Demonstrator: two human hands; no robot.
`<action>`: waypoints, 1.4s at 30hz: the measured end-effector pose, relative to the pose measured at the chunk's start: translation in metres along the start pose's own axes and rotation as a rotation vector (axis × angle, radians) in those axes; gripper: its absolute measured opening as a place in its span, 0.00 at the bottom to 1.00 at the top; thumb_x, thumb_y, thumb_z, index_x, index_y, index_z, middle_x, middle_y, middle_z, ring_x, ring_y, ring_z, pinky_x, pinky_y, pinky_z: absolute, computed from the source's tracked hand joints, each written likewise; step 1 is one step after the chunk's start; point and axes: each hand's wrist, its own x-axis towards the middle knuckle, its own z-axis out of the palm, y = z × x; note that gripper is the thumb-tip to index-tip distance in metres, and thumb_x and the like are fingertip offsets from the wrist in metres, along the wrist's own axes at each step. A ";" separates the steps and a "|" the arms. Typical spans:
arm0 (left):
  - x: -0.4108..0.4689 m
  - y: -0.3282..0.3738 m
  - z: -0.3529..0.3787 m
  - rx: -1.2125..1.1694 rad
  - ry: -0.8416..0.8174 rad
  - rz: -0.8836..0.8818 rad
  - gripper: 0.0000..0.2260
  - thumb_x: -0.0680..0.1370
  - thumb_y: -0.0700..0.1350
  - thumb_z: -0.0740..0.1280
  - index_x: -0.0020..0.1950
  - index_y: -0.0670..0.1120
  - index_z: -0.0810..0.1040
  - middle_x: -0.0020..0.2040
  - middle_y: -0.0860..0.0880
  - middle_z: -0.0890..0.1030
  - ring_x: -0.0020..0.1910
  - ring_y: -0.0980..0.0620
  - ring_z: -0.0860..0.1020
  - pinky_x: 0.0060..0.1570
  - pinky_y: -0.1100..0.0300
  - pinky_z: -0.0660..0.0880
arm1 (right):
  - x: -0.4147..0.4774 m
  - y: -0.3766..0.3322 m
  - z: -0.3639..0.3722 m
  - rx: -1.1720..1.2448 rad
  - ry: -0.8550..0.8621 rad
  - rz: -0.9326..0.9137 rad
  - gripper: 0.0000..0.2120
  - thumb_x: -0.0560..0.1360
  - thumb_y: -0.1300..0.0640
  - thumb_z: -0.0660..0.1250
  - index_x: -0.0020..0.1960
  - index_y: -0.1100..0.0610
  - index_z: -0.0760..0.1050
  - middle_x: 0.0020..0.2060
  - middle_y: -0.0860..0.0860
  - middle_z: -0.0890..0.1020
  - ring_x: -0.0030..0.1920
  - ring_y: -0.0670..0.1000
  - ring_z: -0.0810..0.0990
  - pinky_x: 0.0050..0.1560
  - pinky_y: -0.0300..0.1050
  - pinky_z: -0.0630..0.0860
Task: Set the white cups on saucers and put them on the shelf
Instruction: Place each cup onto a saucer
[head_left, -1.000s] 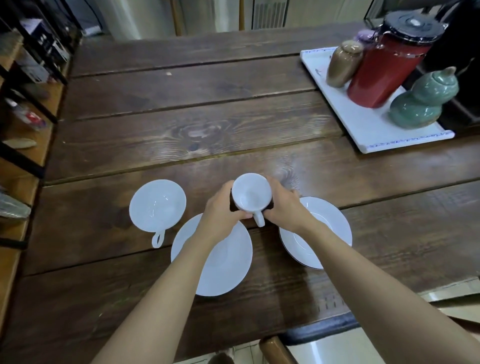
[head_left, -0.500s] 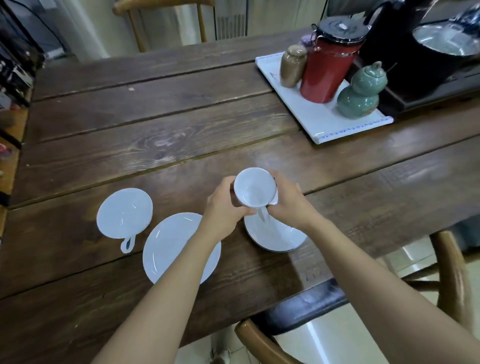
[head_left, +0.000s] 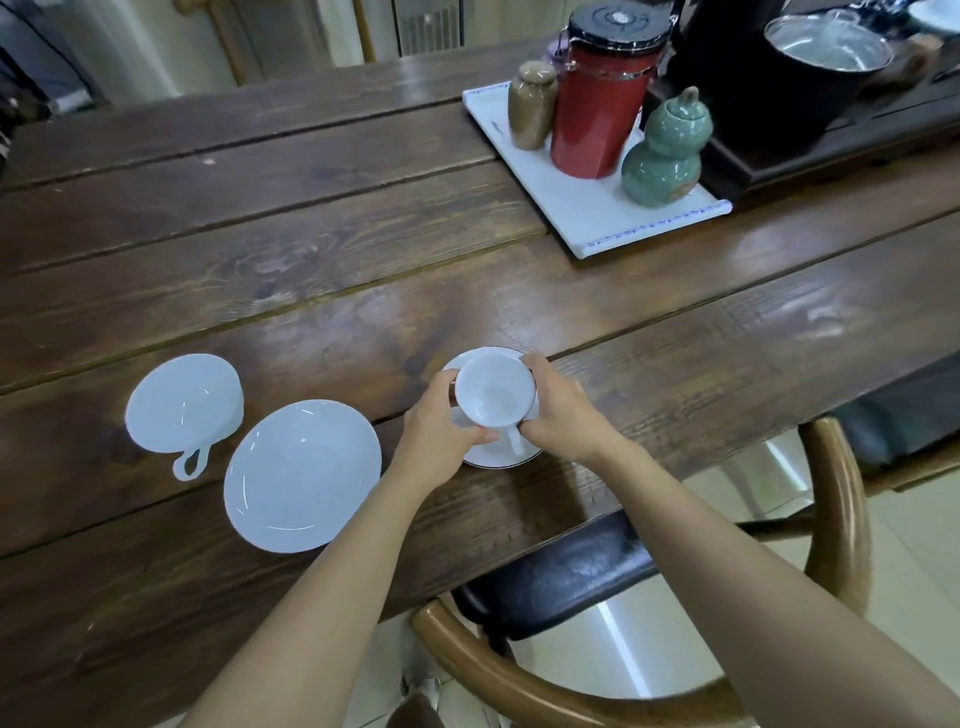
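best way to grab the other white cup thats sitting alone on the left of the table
Take the lone cup by its handle. The cup stands upright with its mouth open upward, and the loop points toward the near table edge, so come in from the near side and pinch the loop. The empty saucer lies just to its right, so a grip round the body is likely best from the far or left side.

At 12 o'clock of the held cup (head_left: 493, 396) the wooden table (head_left: 322, 249) lies bare. At 1 o'clock a white tray (head_left: 582, 218) with a red jug (head_left: 597, 104) and green gourd jar (head_left: 665, 150) blocks passage. At 9 o'clock stand a second cup (head_left: 182, 402) and empty saucer (head_left: 301, 475).
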 end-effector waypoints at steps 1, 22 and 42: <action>0.000 0.001 0.000 0.009 0.003 0.003 0.31 0.67 0.41 0.76 0.66 0.51 0.65 0.62 0.51 0.72 0.60 0.51 0.70 0.54 0.56 0.68 | 0.000 0.001 0.000 0.023 -0.004 0.001 0.24 0.67 0.65 0.65 0.62 0.57 0.65 0.58 0.53 0.75 0.59 0.58 0.72 0.62 0.62 0.66; -0.028 -0.035 -0.141 0.348 0.277 0.056 0.37 0.71 0.56 0.70 0.75 0.54 0.55 0.75 0.48 0.61 0.72 0.44 0.59 0.68 0.44 0.57 | 0.034 -0.107 0.046 -0.152 -0.105 -0.279 0.38 0.69 0.56 0.69 0.74 0.51 0.54 0.68 0.53 0.70 0.67 0.54 0.66 0.68 0.57 0.59; -0.040 -0.148 -0.252 -0.023 0.239 -0.065 0.34 0.69 0.50 0.73 0.68 0.65 0.60 0.67 0.64 0.65 0.67 0.58 0.63 0.63 0.54 0.62 | 0.095 -0.183 0.173 -0.044 -0.299 -0.231 0.33 0.63 0.58 0.71 0.64 0.44 0.62 0.58 0.46 0.73 0.58 0.53 0.74 0.61 0.63 0.68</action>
